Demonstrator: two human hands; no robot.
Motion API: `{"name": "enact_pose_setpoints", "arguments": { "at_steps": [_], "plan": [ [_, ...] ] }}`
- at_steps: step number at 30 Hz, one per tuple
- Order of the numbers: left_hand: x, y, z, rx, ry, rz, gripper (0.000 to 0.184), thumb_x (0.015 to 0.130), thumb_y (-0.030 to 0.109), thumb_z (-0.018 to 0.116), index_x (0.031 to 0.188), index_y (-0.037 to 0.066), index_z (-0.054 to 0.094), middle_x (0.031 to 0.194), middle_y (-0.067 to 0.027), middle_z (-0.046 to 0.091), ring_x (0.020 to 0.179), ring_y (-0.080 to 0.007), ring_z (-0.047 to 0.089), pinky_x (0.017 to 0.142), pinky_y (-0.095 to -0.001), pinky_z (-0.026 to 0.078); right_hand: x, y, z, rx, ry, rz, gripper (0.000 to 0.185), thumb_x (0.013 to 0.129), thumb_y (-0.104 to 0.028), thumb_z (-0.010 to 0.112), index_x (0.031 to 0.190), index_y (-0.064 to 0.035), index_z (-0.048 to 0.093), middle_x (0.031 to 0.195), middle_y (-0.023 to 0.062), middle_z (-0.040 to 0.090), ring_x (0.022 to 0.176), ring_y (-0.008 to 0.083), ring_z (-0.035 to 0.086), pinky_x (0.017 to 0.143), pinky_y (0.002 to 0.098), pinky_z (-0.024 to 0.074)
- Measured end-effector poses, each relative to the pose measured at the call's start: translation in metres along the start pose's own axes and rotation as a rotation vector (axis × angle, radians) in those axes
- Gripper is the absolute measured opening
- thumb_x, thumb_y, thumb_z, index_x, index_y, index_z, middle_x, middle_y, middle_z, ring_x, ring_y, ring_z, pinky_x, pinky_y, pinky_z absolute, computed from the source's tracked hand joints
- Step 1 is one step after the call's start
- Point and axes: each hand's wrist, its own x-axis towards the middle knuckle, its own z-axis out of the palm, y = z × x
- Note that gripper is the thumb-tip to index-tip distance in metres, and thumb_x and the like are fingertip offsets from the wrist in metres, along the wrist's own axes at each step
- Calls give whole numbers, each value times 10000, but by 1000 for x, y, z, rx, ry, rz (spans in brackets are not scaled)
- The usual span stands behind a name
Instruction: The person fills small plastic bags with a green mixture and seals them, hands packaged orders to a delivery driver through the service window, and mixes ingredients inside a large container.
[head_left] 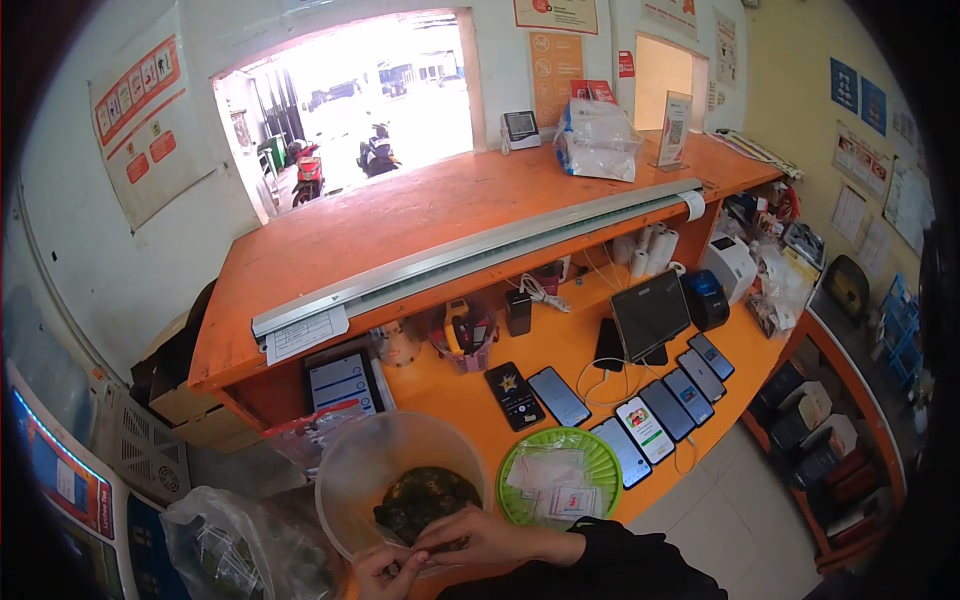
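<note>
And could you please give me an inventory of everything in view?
Phones: at least eight, mostly dark-edged, on desk
Tablet: one, black, behind phones
Tub: one, translucent, near desk edge
Contents: uncountable, dark green, in tub
Tray: one, green, beside tub
Packets: several, clear, in tray
Rolls: several, white, under counter
Printer-like device: one, white, desk's right
Counter: one, orange, above desk
Rail: one, silver, counter's near edge
Plastic bag: one, whitish, on counter
Digital display: one, white-framed, by opening
Motorbikes: two, one red, outside
Posters: several, mostly orange-white or blue, walls
Left hand: one, bare, tub's near rim
Right hand: one, bare, meeting the left
</note>
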Motion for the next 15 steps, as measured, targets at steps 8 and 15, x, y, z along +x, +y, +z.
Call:
{"name": "enact_pose_setpoints", "arguments": {
  "at_steps": [8,15],
  "plan": [
    [-10,-23,-8,183,-95,80,263,787,85,577,577,3,442,469,-53,330,384,-117,279,383,-242,252,-3,12,10,-203,98,-15,123,751,-110,587,821,-9,593,696,71,582,602,123,541,512,254,425],
    [-22,-30,0,415,-43,58,80,680,59,607,633,19,556,521,-64,518,470,-123,513,449,-226,384,-1,6,6,-537,407,-80,116,701,-104,610,723,-27,526,662,93,513,594,229,539,525,304,435]
  ]
}}
